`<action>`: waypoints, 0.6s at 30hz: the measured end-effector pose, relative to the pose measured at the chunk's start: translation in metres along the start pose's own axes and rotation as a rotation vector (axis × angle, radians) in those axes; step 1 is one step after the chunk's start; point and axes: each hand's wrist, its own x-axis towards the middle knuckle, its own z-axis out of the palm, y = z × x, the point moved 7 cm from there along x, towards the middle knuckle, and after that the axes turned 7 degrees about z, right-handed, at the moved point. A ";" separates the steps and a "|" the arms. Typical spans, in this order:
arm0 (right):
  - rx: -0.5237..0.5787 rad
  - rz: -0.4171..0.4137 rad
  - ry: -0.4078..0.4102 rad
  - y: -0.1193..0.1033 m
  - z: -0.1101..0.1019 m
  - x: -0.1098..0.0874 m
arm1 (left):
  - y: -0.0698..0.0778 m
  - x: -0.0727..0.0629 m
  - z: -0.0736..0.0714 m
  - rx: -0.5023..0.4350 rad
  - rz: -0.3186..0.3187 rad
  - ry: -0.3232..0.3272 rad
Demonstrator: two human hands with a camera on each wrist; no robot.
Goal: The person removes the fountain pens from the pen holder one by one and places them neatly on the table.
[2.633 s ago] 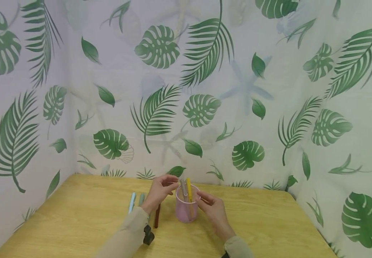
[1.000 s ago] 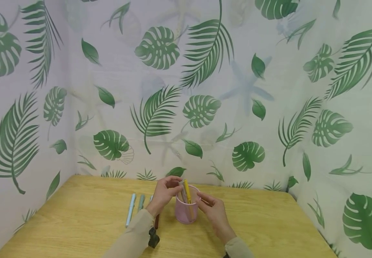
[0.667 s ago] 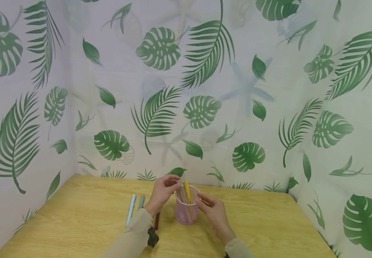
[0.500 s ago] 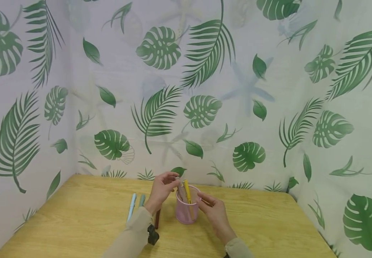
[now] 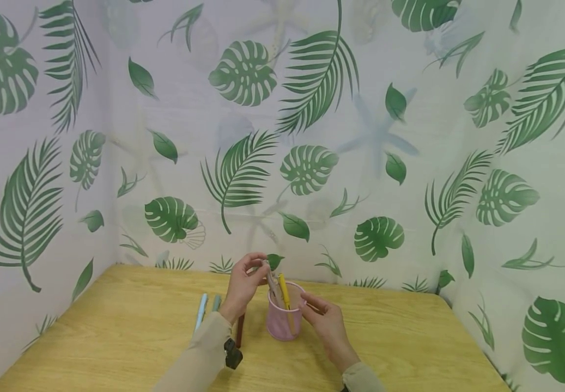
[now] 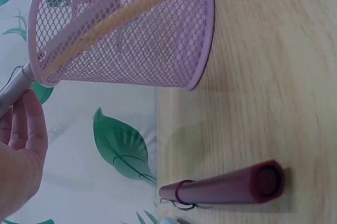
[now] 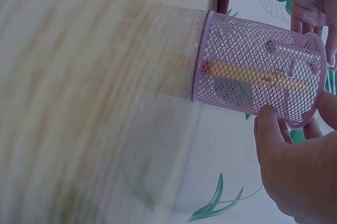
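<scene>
A pink mesh pen holder (image 5: 278, 325) stands upright on the table. My left hand (image 5: 243, 284) pinches the upper end of a grey pen (image 6: 20, 83), whose lower part is still inside the holder, leaning left. Beside it in the holder is a yellow pen (image 5: 284, 289). My right hand (image 5: 328, 328) holds the holder's right side near the rim; the right wrist view shows the thumb on the mesh and other fingers partly hidden behind. Below my left hand lies a dark red pen (image 6: 226, 184), apart from the holder.
On the wooden table (image 5: 130, 326), a light blue pen (image 5: 201, 311) and a grey-green pen (image 5: 216, 302) lie left of my left forearm, partly covered by it. A leaf-patterned cloth (image 5: 311, 228) hangs behind the table and along both sides.
My left hand came to the grey pen, took hold of its top, and has now drawn it upward and slightly left. My right hand and the pen holder have stayed nearly still.
</scene>
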 end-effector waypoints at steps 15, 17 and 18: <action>0.003 -0.013 -0.006 -0.002 0.001 0.000 | 0.015 0.002 -0.014 -0.039 0.032 0.110; -0.004 -0.011 -0.005 -0.001 0.000 0.001 | 0.017 0.002 -0.016 -0.046 0.041 0.127; -0.005 -0.007 -0.004 -0.002 0.000 0.001 | 0.018 0.003 -0.016 -0.048 0.043 0.135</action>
